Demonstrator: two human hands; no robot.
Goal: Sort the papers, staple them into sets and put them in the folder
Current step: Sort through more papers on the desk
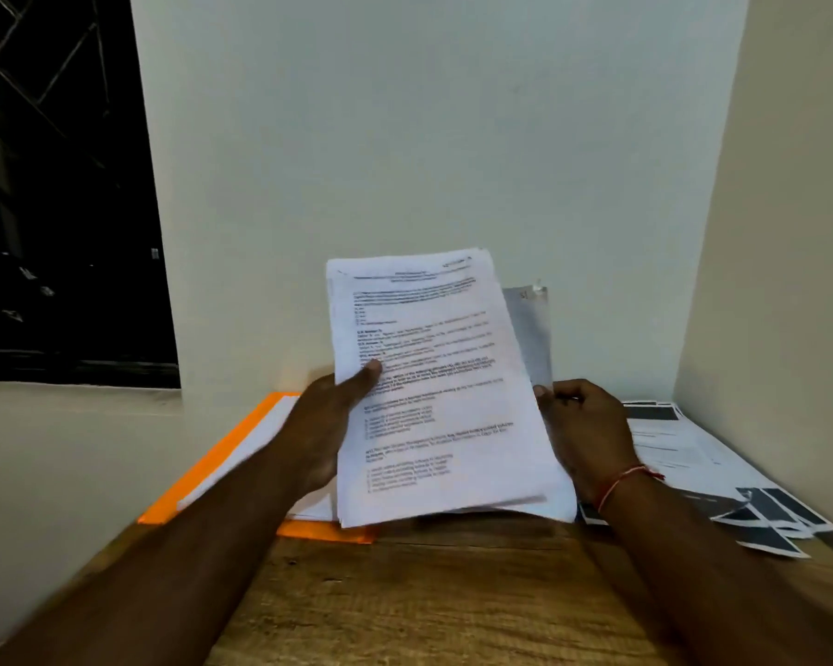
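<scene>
Holding a thick stack of white printed paper sheets [434, 377] tilted above the brown wooden bench [429, 593], the left hand [325, 420] grips its 9 o'clock edge. The thumb is pressed on the front page and the other fingers are hidden behind. The right hand [583, 425] pinches the 3 o'clock edge with curled fingers, just below a grey sheet [532, 329] showing behind the stack. A flat orange card folder [212, 468] lies on the bench at 8 o'clock, and loose white sheets with black blocks [722, 473] lie at 4 o'clock.

Dim, even indoor light; the window [59, 185] is black, forearms motion-blurred, edges wide-angle bent.
</scene>
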